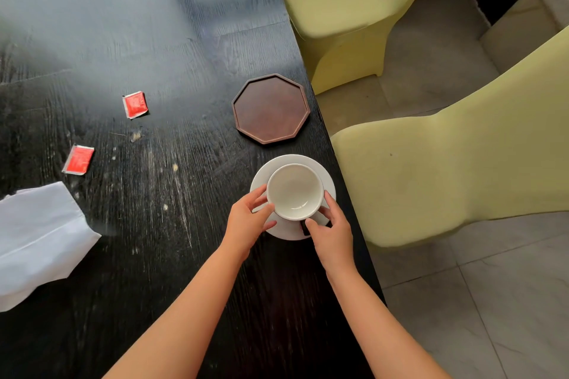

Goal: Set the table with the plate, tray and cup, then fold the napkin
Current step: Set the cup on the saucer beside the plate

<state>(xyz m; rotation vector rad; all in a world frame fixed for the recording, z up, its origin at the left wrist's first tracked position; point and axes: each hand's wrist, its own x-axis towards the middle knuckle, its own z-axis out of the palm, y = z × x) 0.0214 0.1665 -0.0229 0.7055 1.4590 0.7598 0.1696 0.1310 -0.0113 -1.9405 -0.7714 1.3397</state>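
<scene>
Leftmost: white napkin [40, 237], unfolded, near table [184, 40] edge. Centre: left hand [246, 221], fingers curled against cup [295, 191], left side. Cup: empty, upright on white plate [326, 177]. Right hand [332, 232], fingers closed on cup, right side. Beyond plate: octagonal wooden tray [271, 108], empty, close, not touching.
</scene>
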